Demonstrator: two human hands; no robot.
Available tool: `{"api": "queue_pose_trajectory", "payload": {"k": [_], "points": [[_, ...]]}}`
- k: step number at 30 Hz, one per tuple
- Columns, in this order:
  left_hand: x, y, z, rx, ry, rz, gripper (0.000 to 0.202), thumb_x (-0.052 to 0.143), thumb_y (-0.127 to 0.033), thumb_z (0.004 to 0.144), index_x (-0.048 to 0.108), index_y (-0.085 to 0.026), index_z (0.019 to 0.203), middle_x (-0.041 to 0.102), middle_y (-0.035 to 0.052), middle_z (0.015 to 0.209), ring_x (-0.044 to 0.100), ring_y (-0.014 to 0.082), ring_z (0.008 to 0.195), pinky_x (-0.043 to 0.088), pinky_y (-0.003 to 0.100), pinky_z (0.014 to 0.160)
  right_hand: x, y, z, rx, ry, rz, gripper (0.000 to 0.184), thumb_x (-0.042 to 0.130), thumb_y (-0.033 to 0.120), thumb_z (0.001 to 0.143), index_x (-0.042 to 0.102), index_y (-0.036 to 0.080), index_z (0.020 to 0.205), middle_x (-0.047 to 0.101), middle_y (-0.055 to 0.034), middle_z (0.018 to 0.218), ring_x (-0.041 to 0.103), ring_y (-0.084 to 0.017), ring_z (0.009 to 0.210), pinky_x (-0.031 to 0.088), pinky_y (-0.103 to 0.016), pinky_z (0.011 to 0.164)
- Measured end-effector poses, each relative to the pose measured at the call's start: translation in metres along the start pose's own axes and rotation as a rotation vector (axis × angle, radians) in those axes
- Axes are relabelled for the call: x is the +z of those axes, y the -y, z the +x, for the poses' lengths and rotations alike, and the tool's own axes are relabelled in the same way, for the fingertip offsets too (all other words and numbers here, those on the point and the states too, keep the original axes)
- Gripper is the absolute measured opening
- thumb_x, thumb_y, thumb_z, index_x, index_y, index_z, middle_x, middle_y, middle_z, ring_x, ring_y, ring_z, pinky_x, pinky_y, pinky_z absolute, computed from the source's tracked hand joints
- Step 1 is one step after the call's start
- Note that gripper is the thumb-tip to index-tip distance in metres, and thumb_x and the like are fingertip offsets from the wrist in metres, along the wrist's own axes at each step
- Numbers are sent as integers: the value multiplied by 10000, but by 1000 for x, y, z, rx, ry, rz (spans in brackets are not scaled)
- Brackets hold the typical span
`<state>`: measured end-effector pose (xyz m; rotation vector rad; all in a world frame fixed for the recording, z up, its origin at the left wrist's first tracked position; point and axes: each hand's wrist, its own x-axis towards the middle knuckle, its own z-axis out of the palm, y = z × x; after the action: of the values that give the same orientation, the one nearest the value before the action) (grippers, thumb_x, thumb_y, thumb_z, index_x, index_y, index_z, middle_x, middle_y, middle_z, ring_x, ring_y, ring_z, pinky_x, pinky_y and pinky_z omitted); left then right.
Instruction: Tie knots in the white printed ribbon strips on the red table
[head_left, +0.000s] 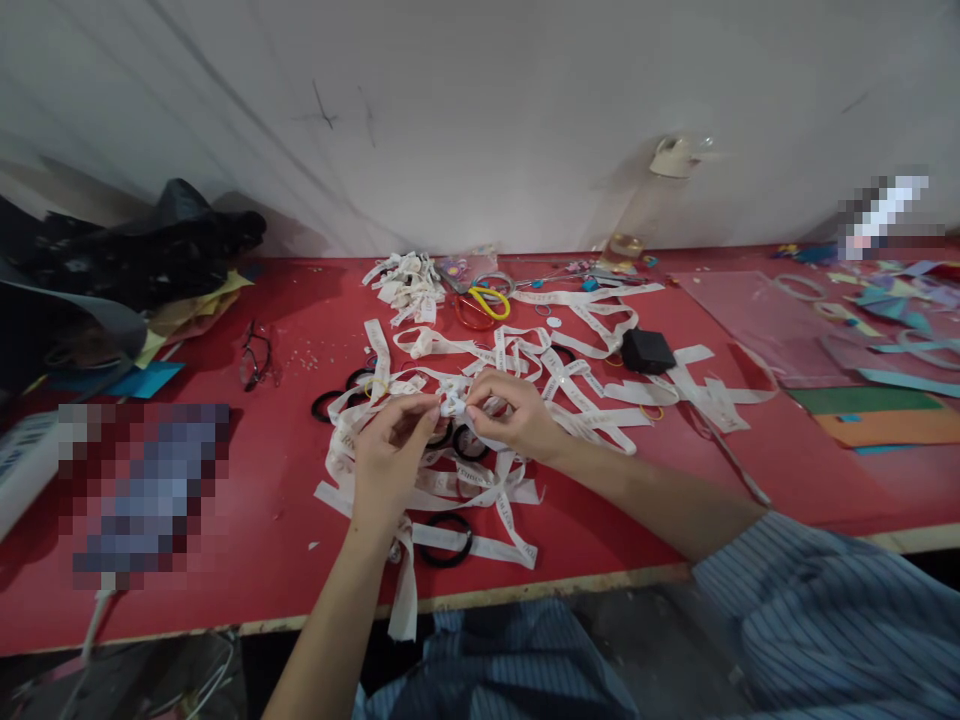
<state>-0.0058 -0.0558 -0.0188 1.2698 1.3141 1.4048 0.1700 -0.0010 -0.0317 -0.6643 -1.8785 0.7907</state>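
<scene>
A small bunched white ribbon [453,397] with dark print sits between my two hands above the middle of the table. My left hand [396,440] pinches it from the left with thumb and forefinger. From the right, my right hand [511,412] grips the same ribbon in a pinch. Beneath and around the hands lie long loops of printed white ribbon [517,520]. Black rings that look like hair ties [448,540] lie among the loops, one near the front and others partly covered by my hands.
Behind the ribbons lie yellow-handled scissors [491,303] and a pile of short ribbon pieces [409,285]. A black block [647,352] stands to the right. Eyeglasses [256,355] lie at left, beyond a blurred-out flat object [154,490]. Coloured sheets [892,420] are at far right.
</scene>
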Motion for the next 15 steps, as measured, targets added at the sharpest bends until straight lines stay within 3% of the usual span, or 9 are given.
{"api": "queue_pose_trajectory", "payload": {"k": [7, 15], "points": [[1, 2, -3, 125, 39, 93, 161, 635, -286, 840, 678, -196, 966, 695, 19, 933, 660, 107, 830, 539, 198, 747, -1, 0, 0, 7, -18, -3, 56, 621, 163, 809, 598, 189, 766, 598, -18, 752, 564, -141, 713, 461, -291, 681], [1, 0, -4, 162, 58, 191, 193, 628, -237, 838, 650, -208, 1028, 676, 9, 922, 639, 100, 813, 529, 198, 734, -1, 1, -1, 16, 10, 17, 53, 607, 158, 811, 590, 187, 770, 591, -16, 732, 552, -137, 685, 446, -285, 657]]}}
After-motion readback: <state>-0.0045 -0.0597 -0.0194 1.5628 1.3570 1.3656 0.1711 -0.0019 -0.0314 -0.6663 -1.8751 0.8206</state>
